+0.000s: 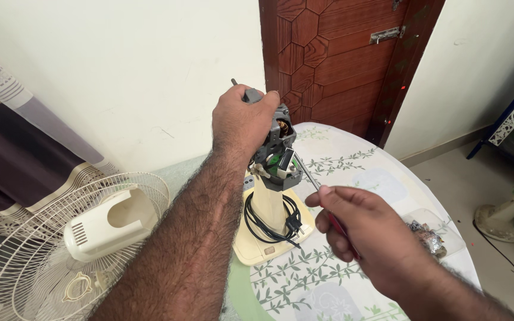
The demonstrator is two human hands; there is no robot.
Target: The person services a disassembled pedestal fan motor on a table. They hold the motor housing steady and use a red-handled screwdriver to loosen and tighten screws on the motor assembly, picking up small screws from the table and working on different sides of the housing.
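My left hand [242, 122] grips the top of a bare fan motor [278, 148] that stands on a cream fan stand [269, 208]; the motor shaft pokes out above my knuckles. My right hand [358, 235] holds a red-handled screwdriver [313, 184], its metal shank reaching up to the side of the motor. A black power cord with plug [269, 223] is coiled round the stand's neck on the cream base.
A round table with a leaf-patterned cloth [352, 166] carries the stand. A white wire fan guard [37, 255] with a cream motor cover [105, 229] lies at left. Small metal parts [426, 235] sit in clear plastic at right. A brown door [340, 59] is behind; another fan [510, 214] stands on the floor.
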